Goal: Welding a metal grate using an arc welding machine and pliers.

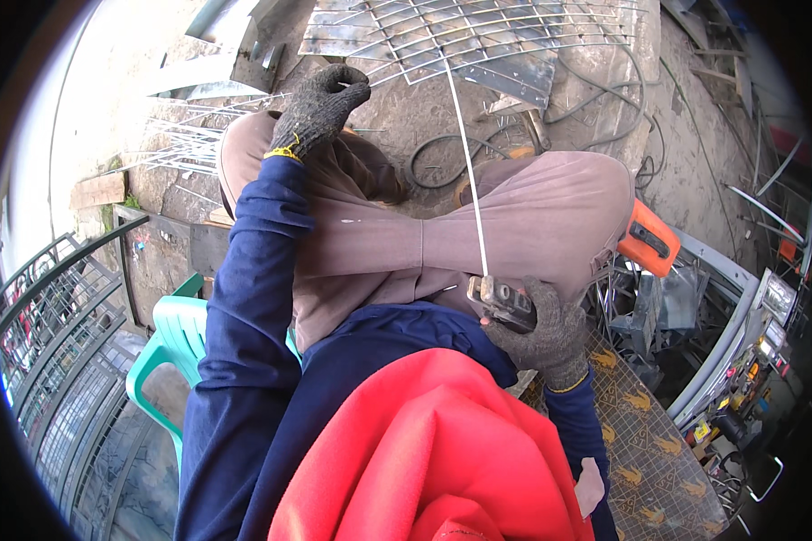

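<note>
My right hand (550,334), in a dark grey knit glove, is closed around a worn, dark, boxy tape measure (510,307) above my lap. A narrow, pale tape (465,153) runs from it, up between my knees, to the near edge of a metal rod grid (478,36). My left hand (325,104), in a matching glove with a yellow cuff edge, is over my left knee, to the left of the grid. Its fingers curl toward the thumb; whether anything thin is between them is hidden.
Loose thin rods (185,140) and sheet metal pieces (216,68) lie at left. A dark cable (438,162) loops on the floor. An orange-handled tool (650,239) is beside my right knee. A green plastic chair (176,329) and metal grilles (72,334) stand at left.
</note>
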Action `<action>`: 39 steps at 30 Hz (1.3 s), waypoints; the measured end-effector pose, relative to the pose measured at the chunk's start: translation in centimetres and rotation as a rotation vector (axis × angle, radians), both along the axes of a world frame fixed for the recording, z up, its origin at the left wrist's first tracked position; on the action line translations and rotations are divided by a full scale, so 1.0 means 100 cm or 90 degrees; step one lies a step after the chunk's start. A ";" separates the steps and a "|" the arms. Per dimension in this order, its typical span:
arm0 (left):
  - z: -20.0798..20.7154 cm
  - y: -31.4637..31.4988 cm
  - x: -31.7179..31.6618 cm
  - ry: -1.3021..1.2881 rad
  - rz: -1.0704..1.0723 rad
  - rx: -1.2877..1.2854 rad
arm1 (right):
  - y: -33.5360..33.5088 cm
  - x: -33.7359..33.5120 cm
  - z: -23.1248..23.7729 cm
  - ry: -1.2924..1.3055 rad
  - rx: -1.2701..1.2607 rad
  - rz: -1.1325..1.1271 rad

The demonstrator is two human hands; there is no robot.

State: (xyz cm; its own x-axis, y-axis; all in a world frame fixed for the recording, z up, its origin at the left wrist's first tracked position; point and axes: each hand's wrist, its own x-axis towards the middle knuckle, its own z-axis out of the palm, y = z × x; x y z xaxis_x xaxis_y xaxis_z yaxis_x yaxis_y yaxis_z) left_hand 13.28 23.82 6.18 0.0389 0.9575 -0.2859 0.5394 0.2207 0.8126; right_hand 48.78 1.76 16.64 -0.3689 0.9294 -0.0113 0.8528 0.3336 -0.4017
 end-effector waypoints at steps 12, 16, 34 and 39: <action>0.004 0.000 0.000 0.014 -0.001 -0.031 | 0.002 0.001 0.002 0.014 -0.044 0.000; 0.004 0.000 0.000 0.013 -0.001 -0.037 | 0.006 0.000 0.007 0.006 -0.027 0.022; -0.010 0.006 -0.005 0.015 0.005 -0.074 | 0.024 0.026 0.030 0.274 -0.429 -0.216; -0.021 0.010 -0.011 0.008 -0.001 -0.063 | 0.014 0.038 0.021 0.351 -0.504 -0.342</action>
